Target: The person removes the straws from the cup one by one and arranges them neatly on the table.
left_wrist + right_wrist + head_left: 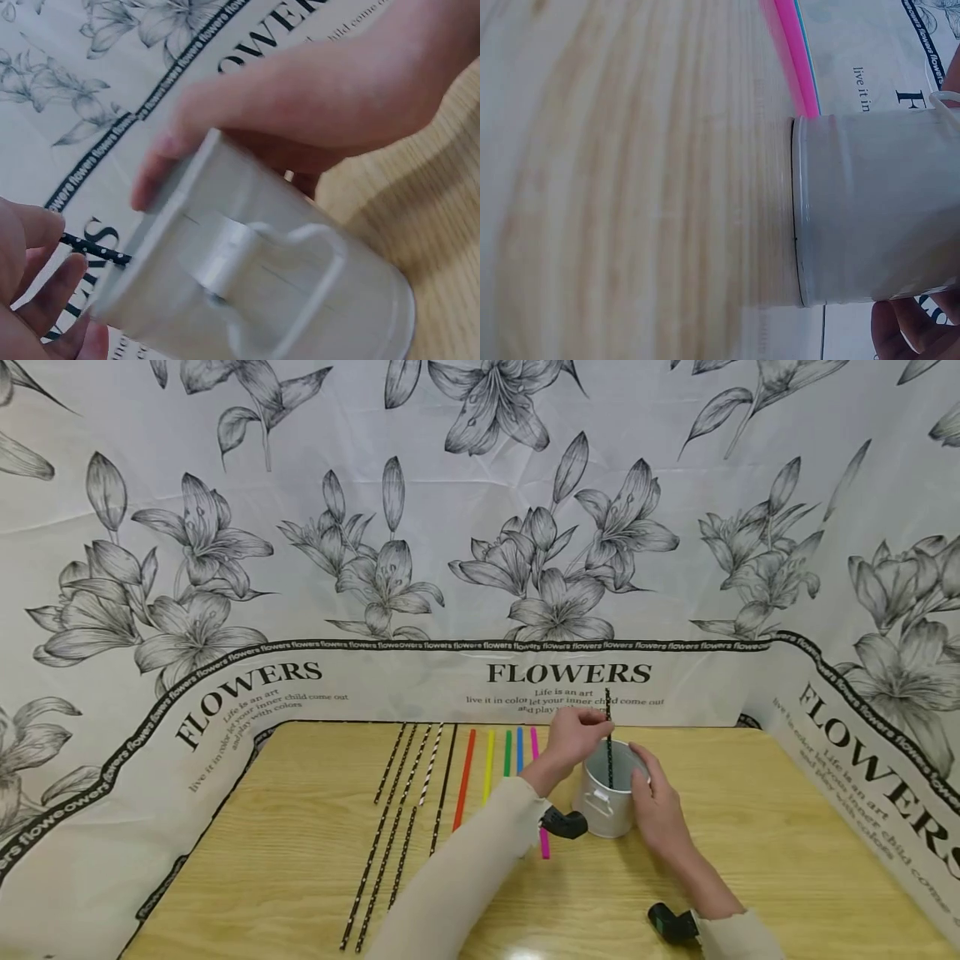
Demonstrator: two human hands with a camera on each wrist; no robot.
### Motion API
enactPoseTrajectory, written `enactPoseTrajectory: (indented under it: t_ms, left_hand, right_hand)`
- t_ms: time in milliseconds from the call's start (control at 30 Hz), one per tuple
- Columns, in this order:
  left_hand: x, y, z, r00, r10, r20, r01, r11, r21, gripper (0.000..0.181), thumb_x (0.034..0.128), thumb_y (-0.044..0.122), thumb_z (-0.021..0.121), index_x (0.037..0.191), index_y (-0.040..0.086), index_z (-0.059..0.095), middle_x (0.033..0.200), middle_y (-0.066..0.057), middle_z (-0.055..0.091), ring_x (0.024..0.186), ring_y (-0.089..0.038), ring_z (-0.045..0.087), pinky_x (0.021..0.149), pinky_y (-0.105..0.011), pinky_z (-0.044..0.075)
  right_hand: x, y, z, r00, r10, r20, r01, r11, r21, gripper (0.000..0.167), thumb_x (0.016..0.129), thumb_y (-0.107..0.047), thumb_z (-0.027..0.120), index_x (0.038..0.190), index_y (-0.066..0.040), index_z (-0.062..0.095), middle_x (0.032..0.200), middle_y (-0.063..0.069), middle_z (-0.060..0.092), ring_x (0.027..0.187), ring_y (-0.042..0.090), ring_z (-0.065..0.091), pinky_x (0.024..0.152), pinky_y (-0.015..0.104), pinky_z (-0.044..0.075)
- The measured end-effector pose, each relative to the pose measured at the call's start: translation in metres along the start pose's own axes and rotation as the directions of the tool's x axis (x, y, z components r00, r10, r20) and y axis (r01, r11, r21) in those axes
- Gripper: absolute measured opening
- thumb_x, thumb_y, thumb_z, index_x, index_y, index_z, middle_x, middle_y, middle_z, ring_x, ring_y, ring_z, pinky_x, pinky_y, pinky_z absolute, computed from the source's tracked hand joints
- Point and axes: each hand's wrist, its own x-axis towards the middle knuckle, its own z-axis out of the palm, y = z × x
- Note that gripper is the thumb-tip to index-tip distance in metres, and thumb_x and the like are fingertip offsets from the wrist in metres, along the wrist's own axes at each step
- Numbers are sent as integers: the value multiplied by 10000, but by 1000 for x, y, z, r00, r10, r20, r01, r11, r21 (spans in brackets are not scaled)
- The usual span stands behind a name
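Note:
Between thumb and fingertips, my left hand (573,739) pinches a black straw with white dots (610,764), held nearly upright. Its lower part stands inside a white metal bucket (606,818), and its upper tip rises above the fingers. My right hand (662,802) grips the bucket on its right side near the rim. In the left wrist view the dotted straw (94,247) crosses the rim beside a curved side handle (330,262). The bucket's base (801,217) rests on the table in the right wrist view.
Left of the bucket lie several dotted black straws (372,852), a striped straw (431,764), a plain black straw (446,785), and red (464,781), yellow (489,764), green (508,752), blue (520,750) and pink straws (545,845). A flower-printed cloth (405,685) borders the wooden table (787,843).

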Motion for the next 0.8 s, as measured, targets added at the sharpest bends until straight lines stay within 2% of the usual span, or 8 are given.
enactPoseTrajectory:
  t_ms: [167,267,333,467,600,700,800]
  left_hand:
    - [2,15,-13,997,74,-27,-75,995,-58,125,887,185,730,999,128,735,849,94,650,791,-59,604,701,-244,514]
    - [3,26,-25,989,137,-54,-142,982,-122,132,894,159,722,1007,92,721,843,75,657,796,-117,638,671,-241,524]
    - [4,33,-35,980,181,-85,-194,964,-184,137,894,120,714,1011,48,711,839,48,666,800,-169,659,666,-247,539]
    - [7,48,-61,957,273,-103,-291,905,-310,209,899,43,686,1075,-69,663,870,-28,674,805,-233,673,695,-285,569]
    - [4,60,-91,924,365,-111,-381,868,-317,266,909,55,683,1131,-84,637,945,-75,673,824,-182,666,738,-297,568]
    - [0,66,-115,889,440,-126,-458,853,-251,274,914,69,682,1151,-64,643,999,-112,677,841,-187,664,752,-303,564]
    - [-6,68,-139,860,498,-110,-510,840,-186,276,917,73,680,1164,-46,648,1007,-145,681,850,-215,663,750,-317,564]
  right_hand:
    - [0,-3,0,1000,-3,7,3,1000,-1,481,1074,-301,277,1512,-105,286,1462,254,375,1320,454,349,1011,656,302]
    - [-1,-5,0,1000,2,-3,-2,1000,-5,481,1073,-306,274,1511,-107,292,1458,253,383,1320,457,351,1015,657,298]
    - [-1,-5,0,1000,2,-7,-2,1000,-2,481,1073,-314,274,1510,-113,295,1453,250,392,1319,453,354,1020,655,294]
    - [-1,-2,0,1000,-8,-10,8,1000,8,482,1073,-314,283,1510,-113,300,1431,255,416,1308,445,370,1021,650,296]
    - [0,1,0,1000,-7,-15,8,1000,3,481,1073,-311,284,1511,-114,301,1416,259,432,1293,446,387,1011,646,309]
    - [2,2,0,1000,-9,-10,9,1000,2,483,1073,-310,280,1513,-112,294,1419,268,423,1289,454,388,1003,652,315]
    - [2,3,0,1000,-11,-8,11,1000,7,487,1073,-316,278,1514,-110,292,1419,275,417,1279,457,394,994,655,322]
